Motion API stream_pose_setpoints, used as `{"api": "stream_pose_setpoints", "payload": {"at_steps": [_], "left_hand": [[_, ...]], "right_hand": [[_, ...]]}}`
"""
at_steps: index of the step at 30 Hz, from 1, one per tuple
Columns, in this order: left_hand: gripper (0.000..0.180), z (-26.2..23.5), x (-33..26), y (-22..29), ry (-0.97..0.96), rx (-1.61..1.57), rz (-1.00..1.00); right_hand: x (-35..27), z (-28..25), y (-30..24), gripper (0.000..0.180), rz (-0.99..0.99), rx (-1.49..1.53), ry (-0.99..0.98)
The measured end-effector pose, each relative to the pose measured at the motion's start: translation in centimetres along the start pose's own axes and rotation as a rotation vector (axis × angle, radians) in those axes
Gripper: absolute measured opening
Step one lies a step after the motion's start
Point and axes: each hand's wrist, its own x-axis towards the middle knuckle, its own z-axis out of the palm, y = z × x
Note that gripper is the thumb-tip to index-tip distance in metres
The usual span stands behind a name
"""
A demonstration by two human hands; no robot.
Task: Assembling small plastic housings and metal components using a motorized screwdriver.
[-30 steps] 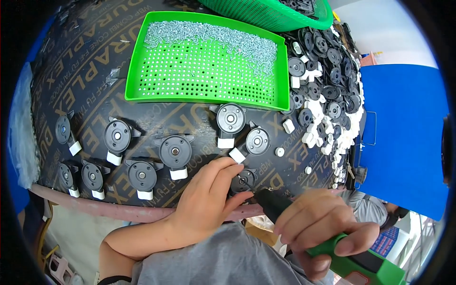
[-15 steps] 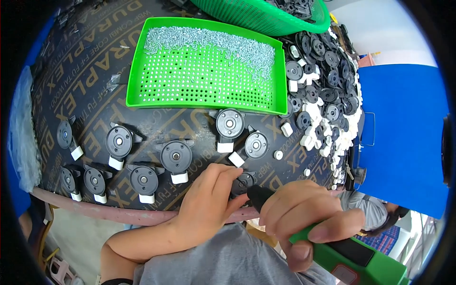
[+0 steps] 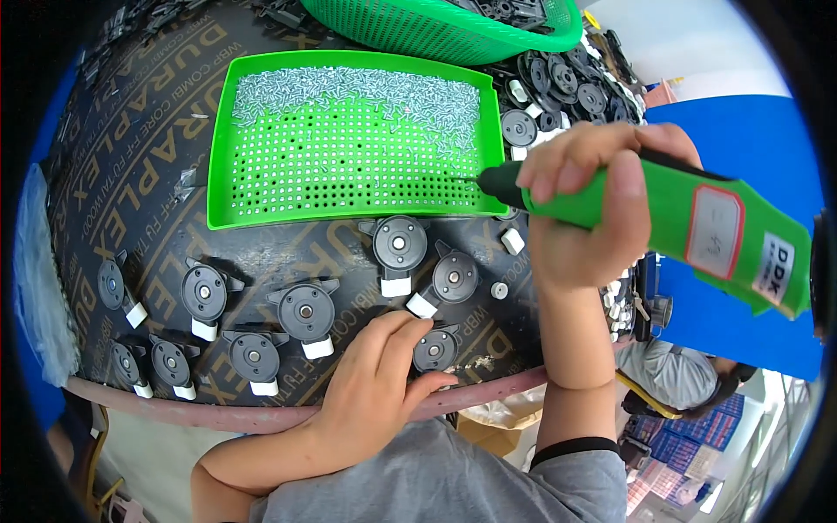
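Observation:
My right hand (image 3: 586, 218) grips a green electric screwdriver (image 3: 671, 222) with a black nose. Its thin bit reaches over the right part of a green perforated tray (image 3: 221, 166), among the holes; whether a screw sits on the tip is too small to tell. Many small silver screws (image 3: 349, 87) are heaped along the tray's far side, and others stand in its holes. At the table's near edge my left hand (image 3: 370, 383) curls around a round black plastic part (image 3: 435, 348), fingers and thumb on either side of it. A white block (image 3: 422, 305) touches the neighbouring black part (image 3: 455, 277).
Several black round parts with white blocks (image 3: 204, 329) stand in rows to the left. A green basket (image 3: 418, 30) of black pieces is behind the tray. Loose black discs (image 3: 520, 127) and white pieces pile up at the right. Another person (image 3: 676, 375) sits beyond.
My right hand has lifted the screwdriver from the black part at my left hand, up and away to the tray of screws. My left hand stays at the part.

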Motion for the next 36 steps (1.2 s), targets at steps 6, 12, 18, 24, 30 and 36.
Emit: {"api": "stream_pose_setpoints", "payload": {"at_steps": [6, 12, 18, 24, 30, 36], "left_hand": [[0.056, -0.1, 0.1, 0.0, -0.021, -0.005, -0.014], [0.056, -0.2, 0.1, 0.1, -0.017, -0.001, -0.011], [0.057, -0.4, 0.0, 0.3, -0.02, -0.039, -0.034], [0.054, -0.5, 0.0, 0.1, -0.003, -0.025, 0.024], [0.053, -0.1, -0.1, -0.2, 0.037, -0.025, 0.062], [0.055, -0.2, -0.2, -0.3, 0.036, -0.051, 0.066]], "right_hand": [[0.3, 0.3, 2.0, 0.023, 0.035, 0.023, -0.005], [0.2, 0.4, 1.9, 0.024, 0.05, 0.074, 0.004], [0.2, 0.3, 0.8, 0.025, 0.012, -0.022, 0.022], [-1.4, 0.5, -9.3, 0.032, 0.02, 0.238, -0.092], [-5.2, 0.6, -12.0, 0.033, 0.103, 0.32, -0.413], [-8.3, 1.4, -11.5, 0.03, 0.059, 0.161, -0.226]]}}
